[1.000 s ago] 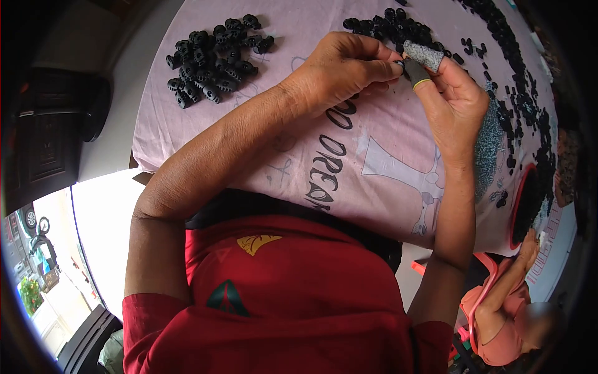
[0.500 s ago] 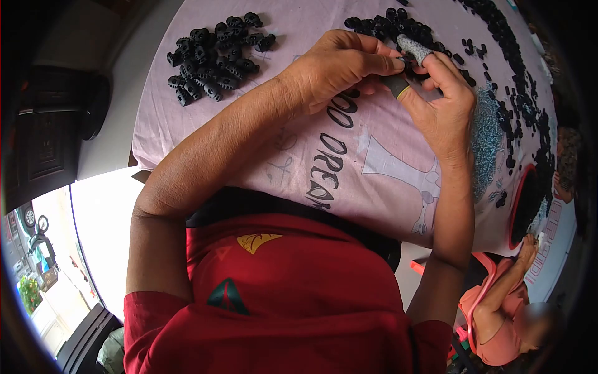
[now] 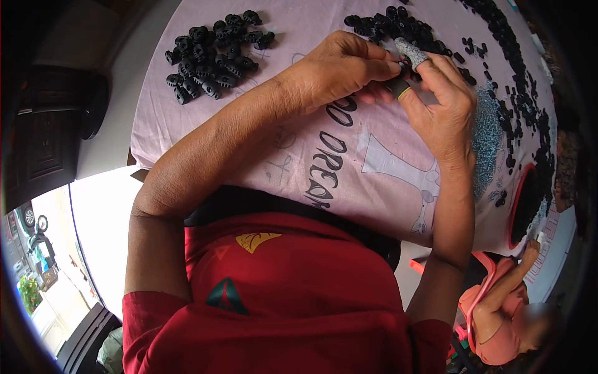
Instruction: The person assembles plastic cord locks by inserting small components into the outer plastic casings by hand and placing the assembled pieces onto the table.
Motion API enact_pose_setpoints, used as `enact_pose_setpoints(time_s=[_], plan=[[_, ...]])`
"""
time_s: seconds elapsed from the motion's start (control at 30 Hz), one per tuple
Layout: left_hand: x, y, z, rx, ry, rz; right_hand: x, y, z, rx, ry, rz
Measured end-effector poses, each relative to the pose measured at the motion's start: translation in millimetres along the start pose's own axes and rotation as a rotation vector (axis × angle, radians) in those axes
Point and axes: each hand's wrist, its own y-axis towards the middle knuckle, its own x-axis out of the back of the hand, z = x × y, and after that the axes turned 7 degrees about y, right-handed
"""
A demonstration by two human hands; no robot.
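Note:
My left hand [image 3: 349, 67] is closed, its thumb and index finger pinching a small black piece [image 3: 403, 67]. From the right, my right hand [image 3: 441, 100] meets it with wrapped finger and thumb tips closed on the same piece: a grey wrap on one finger, a dark cover with a yellow rim on the thumb. The fingertips hide most of the piece. Just beyond them lies a pile of black parts [image 3: 398, 26]. Left of my left hand, a group of ribbed black parts [image 3: 208, 59] rests on the pink cloth [image 3: 299, 137].
Small blue-grey pieces [image 3: 486, 143] lie right of my right forearm. A long band of black parts [image 3: 514, 68] runs down the right side. A red-rimmed container [image 3: 516, 206] holds black pieces. Another person [image 3: 498, 318] sits at the lower right, a hand near the table edge.
My right hand has turned and moved slightly left, its wrapped fingers closing around the small piece. My left hand stays nearly in place. The other person's hand has shifted slightly.

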Motion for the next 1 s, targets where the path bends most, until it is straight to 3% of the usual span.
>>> enact_pose_setpoints(time_s=[0.57,1.0], plan=[[-10.7,-5.1,0.0,-0.003,-0.013,-0.144,-2.1,-1.7,0.4,0.079,-0.096,0.021],[-4.0,-7.0,-5.8,0.052,0.069,-0.046,-5.1,0.7,1.1,0.042,-0.038,0.026]])
